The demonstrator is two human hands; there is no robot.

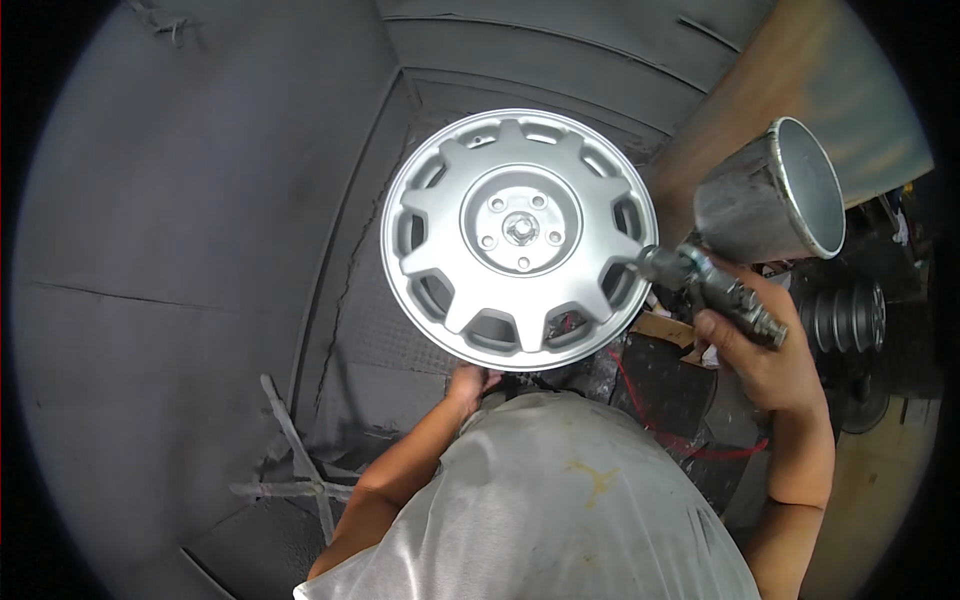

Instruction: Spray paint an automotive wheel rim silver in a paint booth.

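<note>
A silver car wheel rim (430, 237) faces up in front of me, with spokes around its edge and bolt holes about its hub. My right hand (765, 350) is closed around a spray gun (718, 290) to the right of the rim. The gun's nozzle points left, close to the rim's right edge. On top of the gun sits a metal paint cup (745, 205), tilted to the right. Below the rim's near edge is my left hand (472, 386). Its fingers are mostly hidden under the rim, so whether it grips anything is unclear.
Grey coated walls (190, 230) stand at the left and back. A cross-shaped stand (318, 488) lies at the lower left. To the right are stacked dark wheel rims (848, 318) and a brown panel (790, 70). A red hose (637, 395) trails along the floor.
</note>
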